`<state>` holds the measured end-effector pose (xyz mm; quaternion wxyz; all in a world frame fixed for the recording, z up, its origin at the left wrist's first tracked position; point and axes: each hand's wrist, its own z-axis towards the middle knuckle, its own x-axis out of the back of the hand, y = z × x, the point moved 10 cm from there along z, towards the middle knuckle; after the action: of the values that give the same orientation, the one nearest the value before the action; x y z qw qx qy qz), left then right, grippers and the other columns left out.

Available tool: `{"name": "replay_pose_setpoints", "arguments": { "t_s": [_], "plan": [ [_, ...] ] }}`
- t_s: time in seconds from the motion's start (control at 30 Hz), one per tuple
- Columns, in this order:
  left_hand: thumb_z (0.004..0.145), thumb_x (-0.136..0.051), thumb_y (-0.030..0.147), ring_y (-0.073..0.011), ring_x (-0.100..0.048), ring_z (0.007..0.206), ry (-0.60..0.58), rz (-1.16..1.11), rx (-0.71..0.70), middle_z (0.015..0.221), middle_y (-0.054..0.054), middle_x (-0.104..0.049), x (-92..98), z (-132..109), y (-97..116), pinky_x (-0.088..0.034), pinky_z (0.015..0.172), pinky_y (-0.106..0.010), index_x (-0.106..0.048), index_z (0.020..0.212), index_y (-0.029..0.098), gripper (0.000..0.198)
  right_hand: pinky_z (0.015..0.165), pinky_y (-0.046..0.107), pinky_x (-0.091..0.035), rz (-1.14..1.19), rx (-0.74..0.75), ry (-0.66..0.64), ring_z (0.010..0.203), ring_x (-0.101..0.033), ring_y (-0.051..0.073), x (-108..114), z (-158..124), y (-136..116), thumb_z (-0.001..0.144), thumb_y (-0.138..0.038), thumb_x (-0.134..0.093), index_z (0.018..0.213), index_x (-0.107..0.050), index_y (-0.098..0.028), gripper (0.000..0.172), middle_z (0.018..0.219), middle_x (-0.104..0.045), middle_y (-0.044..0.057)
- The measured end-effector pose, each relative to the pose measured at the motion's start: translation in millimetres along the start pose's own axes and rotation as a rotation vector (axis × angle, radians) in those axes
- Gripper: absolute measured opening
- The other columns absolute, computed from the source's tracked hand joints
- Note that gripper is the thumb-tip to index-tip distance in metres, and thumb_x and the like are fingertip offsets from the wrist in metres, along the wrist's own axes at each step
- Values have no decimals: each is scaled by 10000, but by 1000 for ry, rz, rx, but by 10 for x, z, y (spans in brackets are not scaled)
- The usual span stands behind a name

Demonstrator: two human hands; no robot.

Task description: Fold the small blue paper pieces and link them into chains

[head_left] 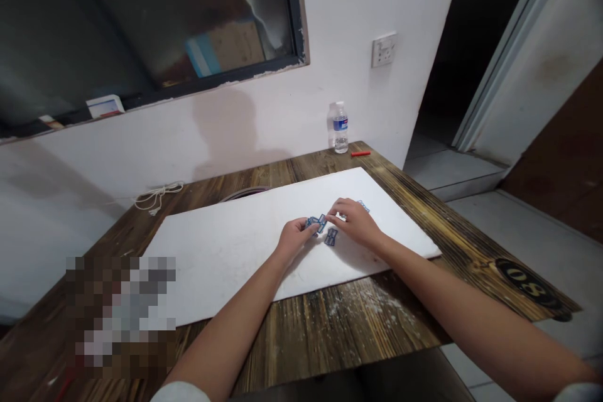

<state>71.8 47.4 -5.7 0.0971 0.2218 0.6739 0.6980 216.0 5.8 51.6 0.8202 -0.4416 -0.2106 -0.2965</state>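
Note:
Over the white board, my left hand (296, 237) is closed around several small, flat, blue-outlined pieces, with thumb and fingers pinching them. One blue-outlined piece (321, 223) stands out between my two hands. At its right edge, the thumb and fingertips of my right hand (354, 221) are pinched together. A separate dark blue-patterned piece (331, 237) lies just below the fingertips on the board. Another light blue piece (363, 206) shows partly behind my right hand. What the pieces are made of is too small to tell.
The white board (211, 257) lies on a dark wooden table (325, 326). A water bottle (340, 129) and a red stick-like object (360, 153) stand near the back corner. A white cable (157, 196) lies at the back left. A blurred patch covers the left front.

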Motion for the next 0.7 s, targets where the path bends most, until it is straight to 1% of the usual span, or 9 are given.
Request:
{"name": "replay_pose_setpoints", "arguments": {
  "t_s": [0.2,0.33,0.43,0.5,0.57,0.63,0.7],
  "plan": [
    [690,-744,480,-161,-601,653,67,-25,-12,724,-70,-707,54,-13,66,-443,630,-266,-727,732,138,346,703,293,-407,21,-78,-62,755,-546,167,27,30,98,888,-266,-590,742,-658,-191,178,810,-608,35],
    [690,-743,467,-156,-609,647,114,-55,7,746,-78,-714,101,-6,30,-462,615,-262,-720,753,137,337,682,279,-412,51,-120,-105,729,-555,156,10,42,188,886,-303,-571,744,-655,-188,201,808,-615,31],
    [679,-749,457,-148,-607,640,153,-76,26,751,-83,-709,139,5,-11,-469,586,-252,-707,767,128,343,660,269,-404,46,-159,-216,716,-567,156,-84,21,245,863,-306,-593,730,-658,-186,190,784,-636,24],
    [672,-749,457,-147,-604,631,159,-70,26,738,-84,-704,143,12,-20,-475,573,-253,-697,757,125,346,643,268,-389,4,-149,-314,701,-569,157,-170,-8,240,852,-290,-617,715,-666,-186,179,780,-648,27],
    [672,-746,456,-147,-603,624,155,-63,22,731,-83,-703,137,15,-19,-484,576,-259,-692,751,126,343,642,276,-375,-81,-118,-367,707,-567,165,-220,-28,222,843,-296,-649,685,-666,-184,195,786,-650,40],
    [681,-736,454,-148,-604,622,149,-51,17,731,-81,-703,132,12,-11,-488,589,-266,-690,749,129,335,660,291,-366,-185,-92,-349,748,-565,190,-210,-24,219,813,-347,-704,649,-655,-184,237,783,-645,52],
    [700,-718,449,-148,-601,613,136,-1,6,713,-75,-699,120,5,7,-479,600,-270,-688,728,132,320,683,304,-366,-233,-81,-289,785,-558,209,-170,-8,218,788,-398,-735,632,-644,-186,279,779,-637,57]
  ]
}}
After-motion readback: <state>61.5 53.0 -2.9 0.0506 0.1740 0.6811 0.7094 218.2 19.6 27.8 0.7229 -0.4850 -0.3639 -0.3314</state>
